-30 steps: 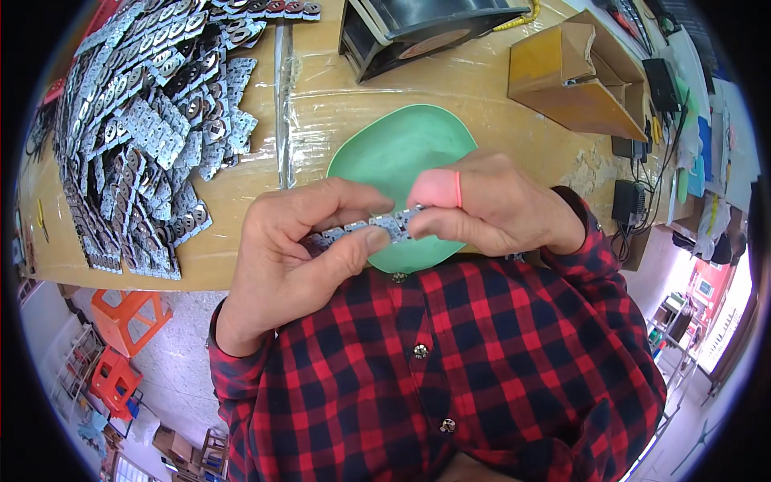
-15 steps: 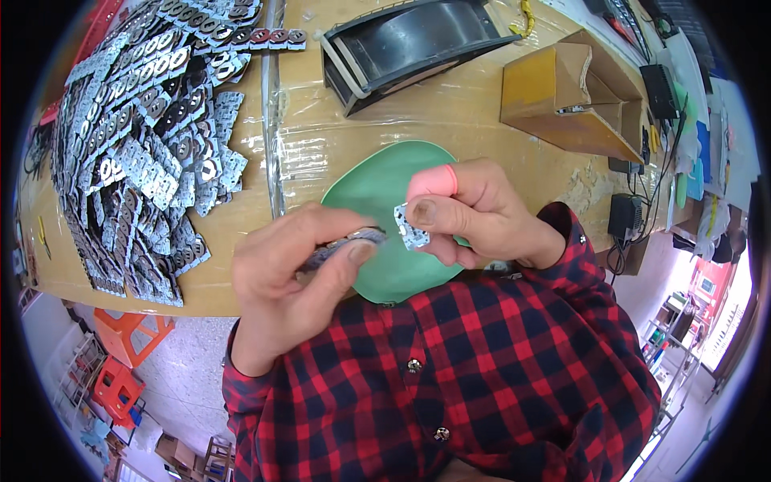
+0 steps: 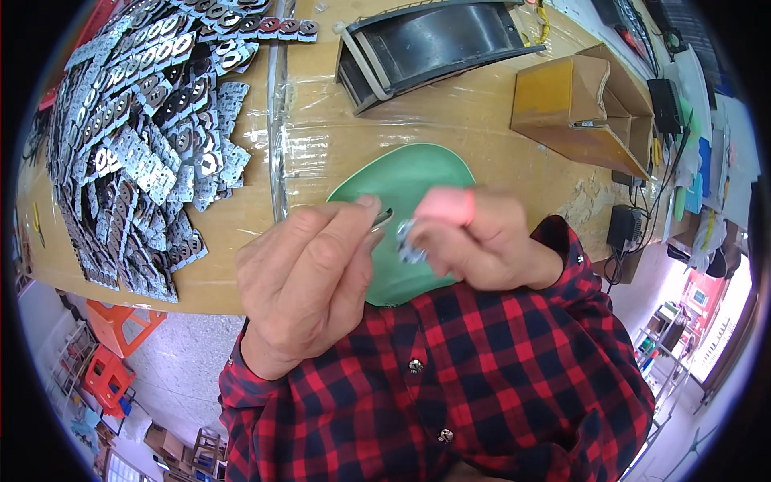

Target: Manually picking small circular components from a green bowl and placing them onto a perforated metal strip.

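My left hand (image 3: 313, 277) is closed, thumb against fingers, on a thin circuit board strip (image 3: 385, 217), of which only the dark edge shows past the fingertips. My right hand (image 3: 490, 241), blurred by motion and with a pink finger cot (image 3: 450, 206) on one finger, pinches a small blue-white circuit board piece (image 3: 408, 243). The two hands are a short gap apart above a green shallow bowl (image 3: 430, 163). At the left of the table lies a big heap of circuit board strips (image 3: 132, 157) with round dark and silver parts.
Behind the bowl stands a black curved-bottom holder (image 3: 442, 44). To its right is an open cardboard box (image 3: 554, 96). Black power adapters (image 3: 624, 227) with cables line the right edge. Orange stools (image 3: 108, 377) stand on the floor at lower left.
My left hand has turned so its strip is mostly hidden behind the fingers. My right hand has shifted slightly, its board piece now smeared. The whole view has moved a little.
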Available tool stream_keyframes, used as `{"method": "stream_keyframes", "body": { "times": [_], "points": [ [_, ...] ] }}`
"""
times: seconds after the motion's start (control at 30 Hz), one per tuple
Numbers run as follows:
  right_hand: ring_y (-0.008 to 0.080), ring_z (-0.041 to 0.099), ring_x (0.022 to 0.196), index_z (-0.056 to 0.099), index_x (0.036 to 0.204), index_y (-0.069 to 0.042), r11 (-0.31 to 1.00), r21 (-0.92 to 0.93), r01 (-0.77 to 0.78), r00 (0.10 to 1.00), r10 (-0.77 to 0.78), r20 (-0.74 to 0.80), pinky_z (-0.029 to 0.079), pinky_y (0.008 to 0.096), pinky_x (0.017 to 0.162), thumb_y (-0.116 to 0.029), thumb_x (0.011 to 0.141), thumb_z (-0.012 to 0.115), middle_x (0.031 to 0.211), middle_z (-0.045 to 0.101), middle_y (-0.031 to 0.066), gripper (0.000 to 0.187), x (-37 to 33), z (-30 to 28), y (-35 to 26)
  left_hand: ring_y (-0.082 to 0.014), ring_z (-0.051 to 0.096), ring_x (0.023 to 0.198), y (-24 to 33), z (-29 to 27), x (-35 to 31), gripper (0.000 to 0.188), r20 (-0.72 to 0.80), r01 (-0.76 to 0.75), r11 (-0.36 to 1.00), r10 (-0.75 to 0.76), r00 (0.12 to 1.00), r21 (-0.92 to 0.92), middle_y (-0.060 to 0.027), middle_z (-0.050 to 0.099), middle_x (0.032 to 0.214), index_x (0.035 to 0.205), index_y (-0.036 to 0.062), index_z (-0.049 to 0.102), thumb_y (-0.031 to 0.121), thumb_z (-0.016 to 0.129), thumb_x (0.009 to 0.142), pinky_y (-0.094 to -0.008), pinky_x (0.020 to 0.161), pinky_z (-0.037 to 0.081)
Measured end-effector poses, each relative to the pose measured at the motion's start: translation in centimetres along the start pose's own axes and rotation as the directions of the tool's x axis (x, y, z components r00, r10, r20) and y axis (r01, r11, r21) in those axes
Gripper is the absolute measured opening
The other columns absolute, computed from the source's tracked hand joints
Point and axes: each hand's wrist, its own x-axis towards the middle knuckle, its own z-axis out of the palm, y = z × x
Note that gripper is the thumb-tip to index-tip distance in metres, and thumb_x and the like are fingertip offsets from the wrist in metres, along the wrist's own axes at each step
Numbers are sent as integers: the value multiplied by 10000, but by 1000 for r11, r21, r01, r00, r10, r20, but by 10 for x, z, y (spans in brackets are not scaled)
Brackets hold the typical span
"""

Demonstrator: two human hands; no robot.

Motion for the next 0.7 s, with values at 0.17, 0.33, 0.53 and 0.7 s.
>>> {"method": "stream_keyframes", "body": {
  "times": [0.17, 0.33, 0.53, 0.7],
  "points": [
    [18, 458, 442, 597, 871, 2, 989, 99, -113, 988, 123, -96, 339, 192, 408, -155, 1001, 494, 568, 541, -13, 229, 0, -2, -2, -230, 626, 615, 4, 2, -1, 371, 15, 10, 999, -9, 1000, -37, -126, 641, 791, 1023, -44, 649, -84, 700, 658, -304, 515, 485],
    [46, 489, 447, 606, 865, -2, 998, -7, -64, 998, 64, -19, 357, 210, 418, -126, 989, 504, 584, 554, -1, 204, 2, -4, -1, -228, 619, 601, 4, 4, -2, 369, 14, -19, 999, 18, 1000, 26, -125, 638, 788, 1020, -44, 648, -79, 710, 657, -307, 507, 480],
    [118, 569, 489, 630, 842, -1, 984, -101, 144, 988, -136, 77, 410, 257, 451, -68, 935, 578, 605, 582, 27, 125, 1, 7, 12, -236, 628, 598, 3, 0, -2, 312, -63, 39, 997, -35, 997, 71, -136, 643, 789, 1004, -47, 646, -74, 715, 701, -305, 512, 487],
    [76, 531, 455, 609, 833, -12, 993, -102, 53, 998, -50, 28, 375, 234, 425, -102, 957, 567, 561, 554, -1, 160, 3, -2, 5, -240, 641, 613, 6, -2, -6, 308, -51, 103, 994, -101, 994, 40, -140, 652, 790, 1000, -40, 644, -76, 715, 703, -303, 523, 496]
  ]
}}
